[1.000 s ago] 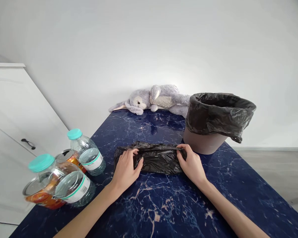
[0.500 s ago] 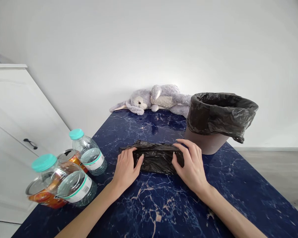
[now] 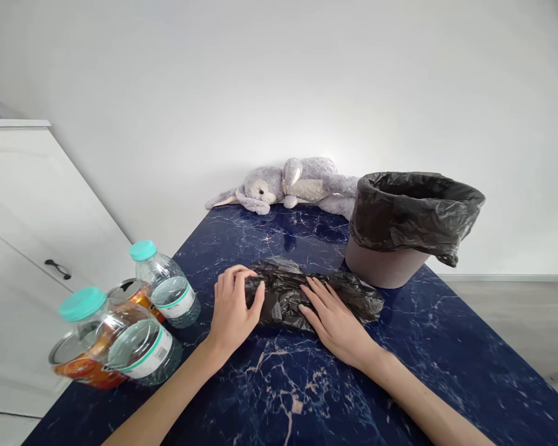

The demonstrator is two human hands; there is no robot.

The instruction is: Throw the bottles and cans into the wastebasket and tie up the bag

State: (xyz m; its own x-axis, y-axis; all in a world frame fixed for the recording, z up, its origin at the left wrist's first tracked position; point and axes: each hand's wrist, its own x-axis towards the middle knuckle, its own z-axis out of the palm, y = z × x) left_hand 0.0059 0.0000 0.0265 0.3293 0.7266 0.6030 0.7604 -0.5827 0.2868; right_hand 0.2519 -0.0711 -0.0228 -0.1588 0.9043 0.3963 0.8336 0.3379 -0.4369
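Note:
A crumpled black plastic bag [image 3: 283, 300] lies across the dark blue marbled table in front of me. My left hand [image 3: 235, 303] rests at the bag's left end, its fingers bent and its thumb held apart from them. Across the bag's middle and right part lies my right hand [image 3: 332, 319], fingers stretched out flat and pressing on the plastic. Part of the bag is covered by both hands.
A bin [image 3: 385, 263] lined with a black bag stands right. At left are two clear bottles [image 3: 174, 297] [image 3: 142, 353] with turquoise caps and two orange cans [image 3: 90, 368] [image 3: 137, 294]. A grey plush rabbit [image 3: 307, 183] lies at the back. A white cabinet [image 3: 28, 248] adjoins the left side.
The bag went from a neat folded strip to a looser, crumpled shape reaching farther right. My right hand moved left and flattened onto it; my left hand shifted only slightly.

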